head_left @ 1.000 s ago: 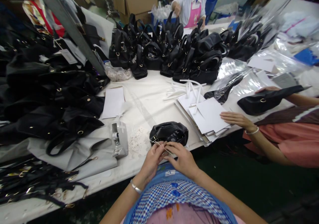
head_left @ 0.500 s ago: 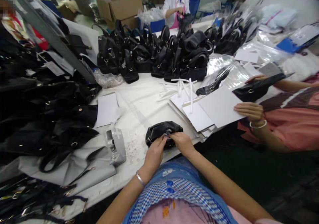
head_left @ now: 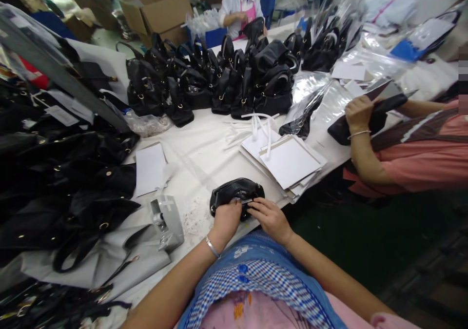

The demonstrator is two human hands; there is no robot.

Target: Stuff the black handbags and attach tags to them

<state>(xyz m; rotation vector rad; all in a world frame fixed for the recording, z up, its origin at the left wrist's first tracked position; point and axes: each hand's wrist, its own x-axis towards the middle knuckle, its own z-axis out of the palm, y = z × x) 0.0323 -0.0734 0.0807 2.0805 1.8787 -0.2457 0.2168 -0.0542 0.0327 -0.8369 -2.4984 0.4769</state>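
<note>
A black handbag lies at the table's near edge, right in front of me, its opening facing up. My left hand grips the near left edge of the opening, fingers curled into it. On the near right side, my right hand holds the rim with its fingertips bent over it. Something small and whitish shows at the opening between my hands; I cannot make out what it is. Most of the bag's inside is hidden.
Black handbags stand in rows across the table. White boards lie stacked at right, beside white strips. A grey tape dispenser is at left, near piled black bags. At right a co-worker's hand handles a bag.
My left hand's fingers have curled further into the bag's opening, and my right hand has shifted slightly along its rim. The co-worker has let go of the board and reached onto the bag.
</note>
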